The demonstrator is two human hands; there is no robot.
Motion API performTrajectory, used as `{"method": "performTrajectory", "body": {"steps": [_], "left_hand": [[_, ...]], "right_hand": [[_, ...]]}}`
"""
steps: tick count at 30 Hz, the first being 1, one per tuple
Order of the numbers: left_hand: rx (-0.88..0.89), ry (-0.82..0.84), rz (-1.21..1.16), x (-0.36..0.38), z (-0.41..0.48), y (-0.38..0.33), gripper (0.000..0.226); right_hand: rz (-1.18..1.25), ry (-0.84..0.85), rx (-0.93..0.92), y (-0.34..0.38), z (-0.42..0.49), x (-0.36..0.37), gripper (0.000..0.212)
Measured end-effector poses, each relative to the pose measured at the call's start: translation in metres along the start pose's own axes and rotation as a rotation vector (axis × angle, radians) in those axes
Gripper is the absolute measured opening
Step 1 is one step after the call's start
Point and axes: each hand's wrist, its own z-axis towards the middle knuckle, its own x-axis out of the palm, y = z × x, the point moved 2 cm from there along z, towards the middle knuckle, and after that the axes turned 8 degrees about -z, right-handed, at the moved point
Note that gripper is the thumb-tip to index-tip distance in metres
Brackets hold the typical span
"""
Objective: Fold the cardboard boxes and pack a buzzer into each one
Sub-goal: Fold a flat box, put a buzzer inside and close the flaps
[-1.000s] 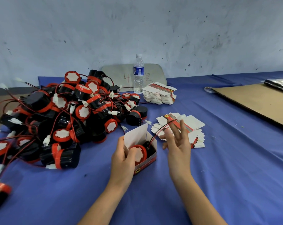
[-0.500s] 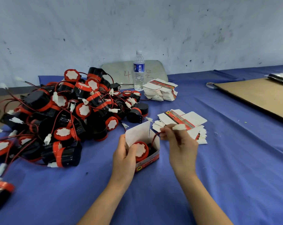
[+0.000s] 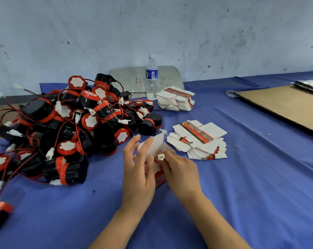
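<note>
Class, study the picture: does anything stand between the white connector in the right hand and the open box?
Nothing visible. The right hand pinches the connector right at the box mouth; the left hand hides much of the opening.

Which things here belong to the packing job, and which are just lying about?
Job: open box, left hand against it; white connector, pinched by right hand; buzzer pile; near flat-box stack; far flat-box stack.
Lying about: water bottle; brown cardboard sheet; grey board; tape roll.
</note>
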Motion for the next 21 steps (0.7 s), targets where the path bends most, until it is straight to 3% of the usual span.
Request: {"method": "performTrajectory", "body": {"steps": [3,11,16,21], "left_hand": [[0.003,0.043,0.066,0.004,-0.004,0.001,0.030],[-0.079,0.001,0.317,0.008,-0.008,-0.003,0.023],[-0.166,0.021,0.392,0.018,-0.016,-0.010,0.068],[-0.099,0.075,0.393,0.017,-0.012,-0.010,0.079]], "right_hand": [[-0.048,0.173,0.114,-0.004,0.002,0.007,0.017],[0.015,0.143,0.263,-0.012,0.002,0.009,0.040],[-0.135,0.214,0.255,-0.008,0.002,0.009,0.046],[-0.338,0.345,0.144,-0.007,0.000,0.009,0.051]]}}
